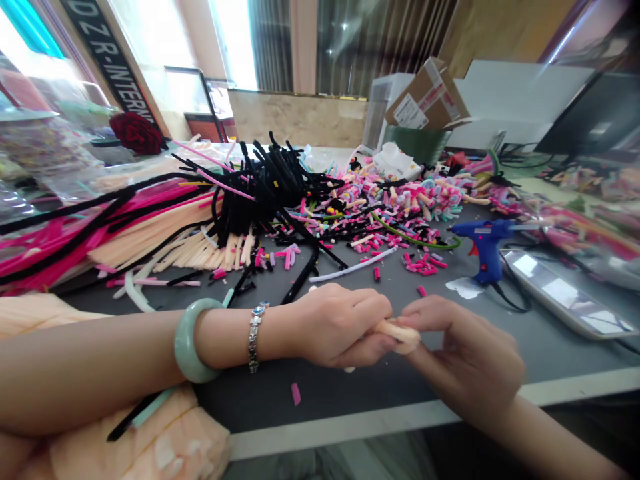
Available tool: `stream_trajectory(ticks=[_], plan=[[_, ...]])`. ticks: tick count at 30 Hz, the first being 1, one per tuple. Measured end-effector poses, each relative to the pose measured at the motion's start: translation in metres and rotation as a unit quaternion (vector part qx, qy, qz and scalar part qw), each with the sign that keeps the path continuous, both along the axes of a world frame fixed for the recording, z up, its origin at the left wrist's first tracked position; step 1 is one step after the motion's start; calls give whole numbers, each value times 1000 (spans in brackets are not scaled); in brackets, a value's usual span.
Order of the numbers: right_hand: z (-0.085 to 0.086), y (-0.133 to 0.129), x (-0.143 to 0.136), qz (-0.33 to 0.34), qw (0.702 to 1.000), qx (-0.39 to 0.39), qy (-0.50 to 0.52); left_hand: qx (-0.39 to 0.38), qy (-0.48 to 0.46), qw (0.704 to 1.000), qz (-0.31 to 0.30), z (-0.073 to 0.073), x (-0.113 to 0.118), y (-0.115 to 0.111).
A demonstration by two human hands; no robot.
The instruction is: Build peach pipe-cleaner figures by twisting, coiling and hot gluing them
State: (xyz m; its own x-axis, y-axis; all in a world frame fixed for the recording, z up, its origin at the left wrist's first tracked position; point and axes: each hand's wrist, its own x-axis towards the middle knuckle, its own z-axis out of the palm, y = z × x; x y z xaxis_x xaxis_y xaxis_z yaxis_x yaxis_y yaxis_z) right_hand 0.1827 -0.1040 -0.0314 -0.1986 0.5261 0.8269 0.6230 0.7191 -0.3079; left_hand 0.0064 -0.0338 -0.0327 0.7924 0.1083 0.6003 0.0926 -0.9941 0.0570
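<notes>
Between my two hands is a short peach pipe cleaner (400, 333), bent into a loop. My left hand (345, 327) is closed around one end of it, fingers curled. The thumb and forefinger of my right hand (465, 353) pinch the other end. Both hands hover over the front part of the dark table. My left wrist wears a jade bangle and a metal bracelet. A small pink piece (296, 394) lies on the table below my left hand. The inside of my left fist is hidden.
Bundles of black (270, 180), peach (165, 233) and pink pipe cleaners lie at the back left. Several cut pieces (425, 263) are scattered mid-table. A blue glue gun (485, 247) stands right, beside a pale flat device (570, 293). A cardboard box (425, 97) sits behind.
</notes>
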Motion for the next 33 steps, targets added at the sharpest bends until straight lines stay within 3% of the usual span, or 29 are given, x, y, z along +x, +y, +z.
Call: stream_trajectory(ticks=[16, 22, 33], plan=[[7, -3, 2, 62, 996, 40, -43, -27, -10, 999, -24, -1, 1, 0], [9, -3, 3, 56, 993, 84, -64, -27, -21, 999, -29, -1, 1, 1], [11, -2, 0, 11, 999, 36, -37, -50, 9, 999, -18, -1, -1, 2]])
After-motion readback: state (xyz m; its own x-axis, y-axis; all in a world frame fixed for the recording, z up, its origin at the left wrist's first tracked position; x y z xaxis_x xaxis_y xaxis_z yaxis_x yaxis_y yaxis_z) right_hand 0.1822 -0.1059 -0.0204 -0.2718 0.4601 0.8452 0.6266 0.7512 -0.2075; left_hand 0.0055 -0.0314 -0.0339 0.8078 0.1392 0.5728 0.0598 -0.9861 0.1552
